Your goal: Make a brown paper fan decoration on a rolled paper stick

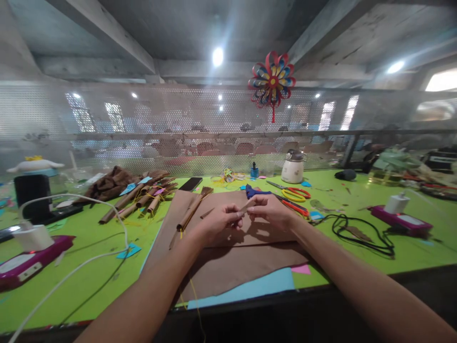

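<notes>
Head view: our bare left hand [222, 221] and bare right hand [271, 210], close together, pinch a slim brown strip [246, 207] between their fingertips, above a broad brown sheet [228, 267] on our lime-green tabletop [91, 295]. Left of them lies a rolled brown tube [191, 213]; a white, dark-lidded bottle [292, 171] stands beyond.

The person's bare left forearm [153, 286] and right forearm [342, 257] slant inward from the lower corners. The left hand [225, 220] and right hand [269, 210] meet closely at the centre, fingers bent, each thumb pressed toward its fingers in a pinch.
</notes>
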`<state>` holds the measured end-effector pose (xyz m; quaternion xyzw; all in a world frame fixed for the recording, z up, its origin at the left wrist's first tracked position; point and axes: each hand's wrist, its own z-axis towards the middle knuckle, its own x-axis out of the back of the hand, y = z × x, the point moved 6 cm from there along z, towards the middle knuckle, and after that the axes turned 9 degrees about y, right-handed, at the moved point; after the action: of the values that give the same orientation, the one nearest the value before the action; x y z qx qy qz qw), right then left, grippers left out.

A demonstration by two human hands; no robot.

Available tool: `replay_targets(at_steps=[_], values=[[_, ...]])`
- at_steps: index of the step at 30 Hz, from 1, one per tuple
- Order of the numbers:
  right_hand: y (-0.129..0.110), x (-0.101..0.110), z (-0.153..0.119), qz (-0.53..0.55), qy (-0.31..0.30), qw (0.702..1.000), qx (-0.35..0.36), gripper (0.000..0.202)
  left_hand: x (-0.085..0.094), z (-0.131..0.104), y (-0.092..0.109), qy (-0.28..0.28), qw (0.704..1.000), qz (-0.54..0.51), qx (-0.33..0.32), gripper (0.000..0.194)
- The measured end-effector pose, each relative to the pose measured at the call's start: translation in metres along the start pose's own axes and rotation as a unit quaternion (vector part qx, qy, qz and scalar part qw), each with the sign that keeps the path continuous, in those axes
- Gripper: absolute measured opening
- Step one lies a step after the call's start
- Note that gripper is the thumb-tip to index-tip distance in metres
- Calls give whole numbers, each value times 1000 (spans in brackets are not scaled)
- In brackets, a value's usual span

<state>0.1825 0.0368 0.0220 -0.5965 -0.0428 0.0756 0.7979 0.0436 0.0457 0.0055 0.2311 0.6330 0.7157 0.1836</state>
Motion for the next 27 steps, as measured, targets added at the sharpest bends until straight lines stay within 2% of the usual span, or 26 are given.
replay_targets(at_steps=[7, 11, 16, 19, 22, 25, 27], values=[[4, 3, 1, -7, 19, 1000, -3, 19, 4, 1, 5, 49, 998, 32, -20, 11], [8, 2, 2, 0, 18, 1000, -14, 16, 3, -1, 7, 43, 997, 60, -22, 16], [10, -3, 1, 59, 17, 998, -26, 22, -6, -6, 7, 5, 1000, -13, 13, 30], [13, -10, -2, 90, -9, 995, -45, 28, -8, -6, 5, 14, 999, -29, 14, 30], [15, -13, -5, 67, -22, 997, -39, 26, -11, -4, 1, 7, 997, -65, 32, 31], [13, -9, -4, 12, 10, 1000, -14, 26, -17, -2, -3, -22, 995, -92, 35, 33], [12, -6, -4, -26, 25, 999, -13, 27, -15, 1, -5, -22, 997, -74, 22, 31]])
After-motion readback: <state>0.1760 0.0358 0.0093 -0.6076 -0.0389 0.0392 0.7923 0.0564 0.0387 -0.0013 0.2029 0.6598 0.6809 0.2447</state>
